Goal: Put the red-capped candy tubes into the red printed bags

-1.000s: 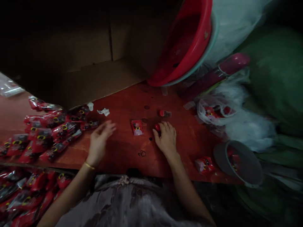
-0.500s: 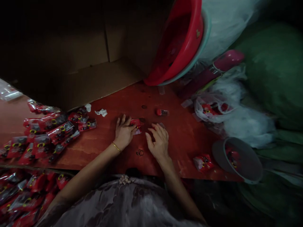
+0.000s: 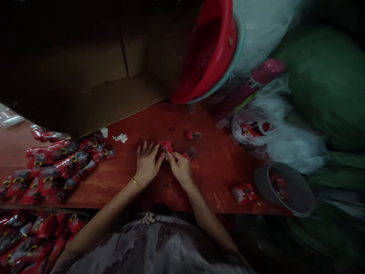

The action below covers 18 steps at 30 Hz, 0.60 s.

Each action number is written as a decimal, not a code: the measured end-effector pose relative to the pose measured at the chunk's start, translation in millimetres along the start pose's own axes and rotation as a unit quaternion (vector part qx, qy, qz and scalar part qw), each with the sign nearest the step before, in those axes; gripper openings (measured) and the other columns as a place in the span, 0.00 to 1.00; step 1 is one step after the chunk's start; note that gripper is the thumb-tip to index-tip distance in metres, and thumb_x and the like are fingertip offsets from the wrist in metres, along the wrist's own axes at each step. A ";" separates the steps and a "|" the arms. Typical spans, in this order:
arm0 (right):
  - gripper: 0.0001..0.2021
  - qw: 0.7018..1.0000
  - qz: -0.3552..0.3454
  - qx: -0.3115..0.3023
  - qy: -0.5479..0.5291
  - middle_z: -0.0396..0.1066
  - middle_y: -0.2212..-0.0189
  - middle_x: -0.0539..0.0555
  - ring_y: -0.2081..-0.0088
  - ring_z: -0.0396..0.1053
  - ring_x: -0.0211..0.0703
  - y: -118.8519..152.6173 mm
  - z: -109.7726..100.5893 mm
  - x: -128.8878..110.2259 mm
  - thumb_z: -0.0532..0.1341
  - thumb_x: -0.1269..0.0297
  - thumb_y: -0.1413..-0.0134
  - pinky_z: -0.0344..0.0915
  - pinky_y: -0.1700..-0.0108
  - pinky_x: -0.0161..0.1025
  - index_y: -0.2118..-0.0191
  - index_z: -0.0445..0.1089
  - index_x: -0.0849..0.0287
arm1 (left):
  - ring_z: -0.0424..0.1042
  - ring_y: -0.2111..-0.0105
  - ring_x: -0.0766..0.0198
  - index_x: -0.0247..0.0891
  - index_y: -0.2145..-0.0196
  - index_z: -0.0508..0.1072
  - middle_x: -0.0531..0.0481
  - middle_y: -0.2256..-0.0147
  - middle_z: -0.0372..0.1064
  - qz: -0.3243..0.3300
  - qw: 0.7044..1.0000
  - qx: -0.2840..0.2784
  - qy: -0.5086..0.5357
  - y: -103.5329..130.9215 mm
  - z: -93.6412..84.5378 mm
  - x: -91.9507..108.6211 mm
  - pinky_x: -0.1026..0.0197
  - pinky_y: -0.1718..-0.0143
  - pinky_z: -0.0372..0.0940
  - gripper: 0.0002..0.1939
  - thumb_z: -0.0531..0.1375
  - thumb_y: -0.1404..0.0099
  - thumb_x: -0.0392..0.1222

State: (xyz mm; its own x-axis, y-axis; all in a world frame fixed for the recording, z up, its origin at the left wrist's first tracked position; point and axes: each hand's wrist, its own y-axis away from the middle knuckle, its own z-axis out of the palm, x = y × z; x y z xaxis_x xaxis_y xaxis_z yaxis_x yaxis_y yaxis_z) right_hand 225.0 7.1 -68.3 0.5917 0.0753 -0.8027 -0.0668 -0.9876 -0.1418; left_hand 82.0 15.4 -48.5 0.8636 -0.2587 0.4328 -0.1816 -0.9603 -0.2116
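A small red plastic packet (image 3: 165, 146) with dark print is at the middle of the table, between my two hands. My left hand (image 3: 146, 161) has its thumb and index finger at the packet's left side, while its other fingers stretch away from it. At the packet's lower edge, my right hand (image 3: 181, 167) pinches with thumb and forefinger. A small red-capped clear container (image 3: 191, 153) lies just beyond the right hand, partly hidden by it. Another red-capped container (image 3: 194, 135) lies farther back. Thin dark rings (image 3: 168, 185) rest in front of the hands.
Filled red packets (image 3: 51, 177) are piled at left, with more in a box (image 3: 37, 239) below. A large cardboard box (image 3: 122, 99) stands behind. Red basin (image 3: 225, 49), pink flask (image 3: 265, 72), plastic bag (image 3: 253, 131) and grey bucket (image 3: 296, 190) line the right side.
My right hand has moved left from beside the packet and now pinches its lower edge. The container it covered now shows more. The view has shifted slightly.
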 end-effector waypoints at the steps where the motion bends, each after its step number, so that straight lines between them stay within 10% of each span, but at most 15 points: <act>1: 0.18 1.000 0.001 -0.008 0.027 0.69 0.79 0.51 0.77 0.64 0.37 -0.8 -0.1 0.4 0.49 0.57 0.39 0.54 0.73 0.32 0.74 0.68 0.60 | 0.52 0.39 0.45 0.36 0.44 0.65 0.39 0.44 0.62 -0.003 1.000 -0.009 -0.014 -0.2 1.5 -1.6 0.40 0.40 0.48 0.25 0.52 0.35 0.49; 11: 0.15 0.972 -0.020 0.022 0.233 0.73 0.71 0.56 0.71 0.68 0.40 -1.6 -1.1 -0.9 0.50 0.62 0.39 0.53 0.72 0.34 0.61 0.74 0.60 | 0.48 0.38 0.40 0.47 0.51 0.73 0.42 0.42 0.60 0.004 0.995 -0.064 -0.072 -3.4 0.9 -2.5 0.36 0.40 0.43 0.18 0.56 0.38 0.48; 18: 0.17 0.994 -0.038 0.098 0.004 0.68 0.80 0.51 0.76 0.65 0.37 -3.5 -15.6 -3.9 0.50 0.57 0.38 0.60 0.71 0.33 0.72 0.70 0.60 | 0.47 0.37 0.41 0.40 0.52 0.74 0.37 0.42 0.60 0.012 0.999 -0.042 -0.016 -3.1 -3.9 -1.2 0.35 0.40 0.40 0.18 0.53 0.36 0.47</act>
State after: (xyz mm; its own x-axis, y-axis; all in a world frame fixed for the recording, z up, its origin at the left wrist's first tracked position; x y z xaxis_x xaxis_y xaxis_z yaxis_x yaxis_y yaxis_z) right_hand 235.4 8.2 -55.7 0.6065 0.1466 -0.7815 -0.1769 -0.9334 -0.3123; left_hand 79.7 18.3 -45.0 0.8731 -0.2799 0.3991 -0.2401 -0.9595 -0.1476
